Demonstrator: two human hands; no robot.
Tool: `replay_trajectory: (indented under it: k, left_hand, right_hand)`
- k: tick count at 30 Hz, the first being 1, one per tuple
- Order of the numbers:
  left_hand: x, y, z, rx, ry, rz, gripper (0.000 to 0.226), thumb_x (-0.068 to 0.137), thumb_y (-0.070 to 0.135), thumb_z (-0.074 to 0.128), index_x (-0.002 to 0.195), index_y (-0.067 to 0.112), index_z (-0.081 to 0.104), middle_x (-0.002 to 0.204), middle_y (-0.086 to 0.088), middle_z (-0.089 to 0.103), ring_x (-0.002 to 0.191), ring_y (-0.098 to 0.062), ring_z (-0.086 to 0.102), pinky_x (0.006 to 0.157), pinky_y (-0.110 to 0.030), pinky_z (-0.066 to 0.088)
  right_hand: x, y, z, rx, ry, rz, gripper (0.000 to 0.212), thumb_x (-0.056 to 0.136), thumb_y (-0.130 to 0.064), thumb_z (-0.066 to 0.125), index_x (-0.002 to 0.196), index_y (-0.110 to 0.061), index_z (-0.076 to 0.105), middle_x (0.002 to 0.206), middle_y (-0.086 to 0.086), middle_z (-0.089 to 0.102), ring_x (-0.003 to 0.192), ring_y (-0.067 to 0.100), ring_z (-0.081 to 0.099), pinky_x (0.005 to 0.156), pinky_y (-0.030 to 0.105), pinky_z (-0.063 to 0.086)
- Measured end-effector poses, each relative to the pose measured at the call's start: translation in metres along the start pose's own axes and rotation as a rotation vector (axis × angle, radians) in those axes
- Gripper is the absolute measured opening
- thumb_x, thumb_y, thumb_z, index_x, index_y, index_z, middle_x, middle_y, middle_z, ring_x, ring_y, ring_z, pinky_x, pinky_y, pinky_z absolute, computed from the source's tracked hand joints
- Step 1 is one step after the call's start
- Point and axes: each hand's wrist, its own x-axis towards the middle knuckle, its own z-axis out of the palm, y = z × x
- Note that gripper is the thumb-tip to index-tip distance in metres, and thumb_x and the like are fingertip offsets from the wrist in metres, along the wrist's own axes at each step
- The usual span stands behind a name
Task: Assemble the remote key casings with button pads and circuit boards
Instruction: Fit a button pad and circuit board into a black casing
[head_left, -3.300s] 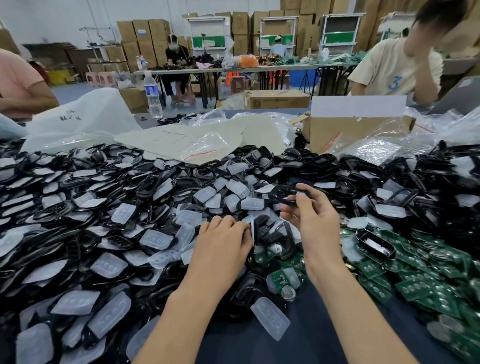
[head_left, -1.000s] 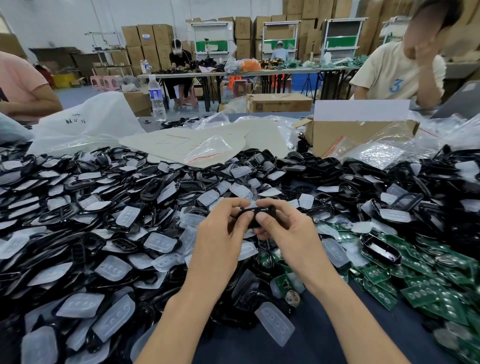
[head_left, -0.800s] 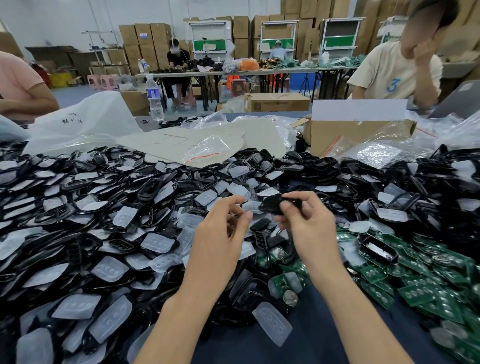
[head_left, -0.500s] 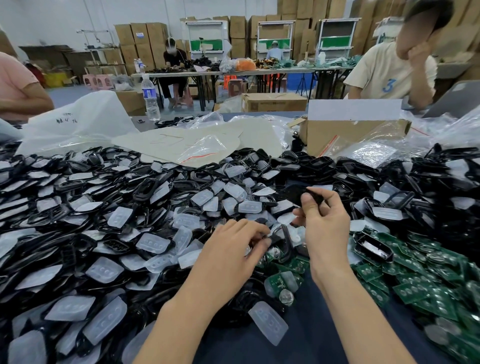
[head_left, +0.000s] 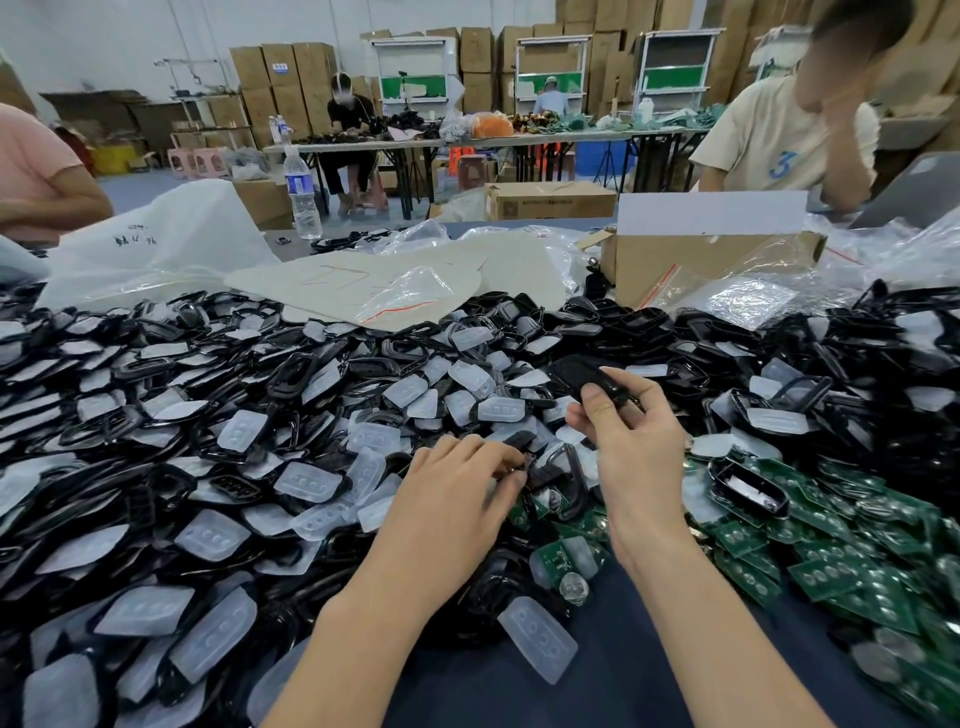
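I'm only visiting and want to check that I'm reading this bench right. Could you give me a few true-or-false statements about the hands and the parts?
1. The right hand pinches a black plastic key casing. True.
2. The green circuit boards lie heaped on the person's left. False: they lie on the right.
3. A clear plastic water bottle stands upright beyond the pile of parts. True.
4. The left hand is lifted clear above that pile. False: its fingertips are down in it.

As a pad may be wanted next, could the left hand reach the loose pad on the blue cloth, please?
Probably yes: the pad lies uncovered on the cloth, nearer the body than the left hand, which need only draw back from the pile; the right hand holds a casing.
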Motion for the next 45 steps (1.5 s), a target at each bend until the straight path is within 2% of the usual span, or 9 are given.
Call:
replay_trajectory:
  k: [4, 11, 19, 23, 26, 29, 32, 40, 45]
  left_hand:
    - [-0.001, 0.003, 0.002, -0.009, -0.031, 0.046, 0.039, 0.097, 0.056, 0.041, 0.122, 0.033, 0.061, 0.115, 0.019, 0.056, 0.113, -0.007, 0.043, 0.102, -0.028, 0.033]
    - [-0.006, 0.006, 0.005, 0.02, -0.166, 0.138, 0.067, 0.083, 0.079, 0.035, 0.133, 0.038, 0.054, 0.125, 0.021, 0.043, 0.124, 0.0, 0.026, 0.107, -0.021, 0.018]
    - [-0.005, 0.001, 0.003, 0.073, -0.132, 0.108, 0.036, 0.098, 0.051, 0.046, 0.126, 0.035, 0.062, 0.12, 0.017, 0.048, 0.122, -0.007, 0.032, 0.109, -0.026, 0.027]
    - [-0.006, 0.001, 0.003, 0.082, -0.114, 0.12, 0.03, 0.101, 0.041, 0.047, 0.126, 0.035, 0.062, 0.117, 0.017, 0.05, 0.12, -0.007, 0.034, 0.107, -0.027, 0.031]
    - [-0.006, 0.001, 0.003, 0.084, -0.12, 0.119, 0.031, 0.102, 0.043, 0.044, 0.127, 0.036, 0.06, 0.118, 0.018, 0.049, 0.121, -0.007, 0.033, 0.106, -0.026, 0.03]
    - [-0.006, 0.003, 0.003, 0.065, -0.147, 0.099, 0.039, 0.101, 0.055, 0.039, 0.129, 0.037, 0.059, 0.119, 0.019, 0.049, 0.123, -0.005, 0.03, 0.107, -0.025, 0.028]
    - [-0.004, 0.005, -0.001, -0.006, -0.155, 0.073, 0.046, 0.099, 0.06, 0.03, 0.125, 0.037, 0.061, 0.117, 0.023, 0.052, 0.123, -0.002, 0.032, 0.108, -0.027, 0.029]
    - [-0.002, 0.004, -0.007, -0.068, -0.044, 0.047, 0.044, 0.099, 0.055, 0.032, 0.119, 0.033, 0.064, 0.112, 0.021, 0.06, 0.114, -0.006, 0.045, 0.103, -0.033, 0.036]
    - [-0.001, 0.005, -0.01, -0.134, 0.187, -0.018, 0.034, 0.102, 0.045, 0.04, 0.116, 0.029, 0.066, 0.108, 0.02, 0.065, 0.103, -0.005, 0.055, 0.095, -0.034, 0.045]
  right_hand:
    - [-0.002, 0.001, 0.001, -0.044, 0.011, -0.03, 0.015, 0.098, -0.008, 0.063, 0.102, -0.022, 0.063, 0.083, 0.003, 0.072, 0.072, 0.008, 0.072, 0.068, 0.016, 0.055]
    - [0.0, 0.0, -0.003, -0.036, 0.056, -0.021, 0.015, 0.099, -0.009, 0.062, 0.101, -0.024, 0.062, 0.08, -0.002, 0.072, 0.07, 0.007, 0.071, 0.068, 0.017, 0.055]
    - [0.002, 0.002, -0.003, -0.042, 0.057, -0.014, 0.015, 0.099, -0.01, 0.062, 0.102, -0.025, 0.062, 0.073, -0.012, 0.075, 0.07, 0.006, 0.071, 0.068, 0.016, 0.055]
    - [0.002, 0.004, -0.004, -0.048, 0.047, -0.004, 0.014, 0.099, -0.011, 0.063, 0.104, -0.024, 0.063, 0.075, -0.014, 0.074, 0.071, 0.006, 0.071, 0.068, 0.015, 0.055]
    - [0.002, 0.004, -0.004, -0.047, 0.045, -0.005, 0.014, 0.099, -0.011, 0.063, 0.104, -0.024, 0.063, 0.076, -0.013, 0.075, 0.072, 0.006, 0.072, 0.068, 0.015, 0.054]
    - [0.003, 0.004, -0.003, -0.046, 0.055, -0.016, 0.014, 0.099, -0.012, 0.063, 0.103, -0.025, 0.063, 0.074, -0.013, 0.074, 0.071, 0.006, 0.071, 0.068, 0.015, 0.054]
    - [0.003, 0.003, -0.004, -0.035, 0.075, -0.026, 0.014, 0.099, -0.012, 0.063, 0.102, -0.025, 0.063, 0.076, -0.005, 0.074, 0.072, 0.007, 0.072, 0.067, 0.015, 0.054]
    - [-0.001, 0.003, -0.003, -0.057, 0.002, -0.003, 0.015, 0.1, -0.008, 0.061, 0.103, -0.023, 0.064, 0.085, 0.001, 0.072, 0.07, 0.004, 0.07, 0.067, 0.014, 0.054]
    - [-0.004, 0.005, -0.001, -0.136, -0.166, 0.049, 0.019, 0.101, -0.005, 0.058, 0.104, -0.021, 0.067, 0.084, 0.0, 0.074, 0.071, 0.007, 0.07, 0.067, 0.018, 0.057]
